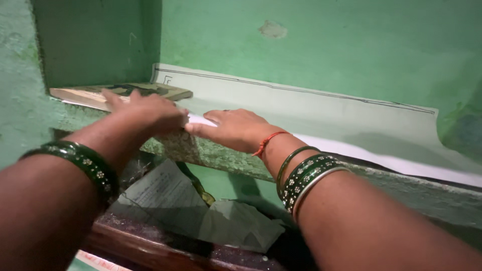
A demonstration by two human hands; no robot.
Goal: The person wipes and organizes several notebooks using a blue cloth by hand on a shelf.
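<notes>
We press our left hand (145,114) & right hand (236,129) flat, fingers spread open, on the pale paper sheet (321,118) lining the green shelf (226,159). Sheet's back edge curls up the wall; a thin book (125,92) lies at left, just beyond our left hand.

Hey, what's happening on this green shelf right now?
A person presses both hands flat on a sheet of paper that lines the shelf in a green wall niche. The left hand and right hand meet at the sheet's front edge. A book lies at the shelf's left end. Crumpled papers sit below.
</notes>
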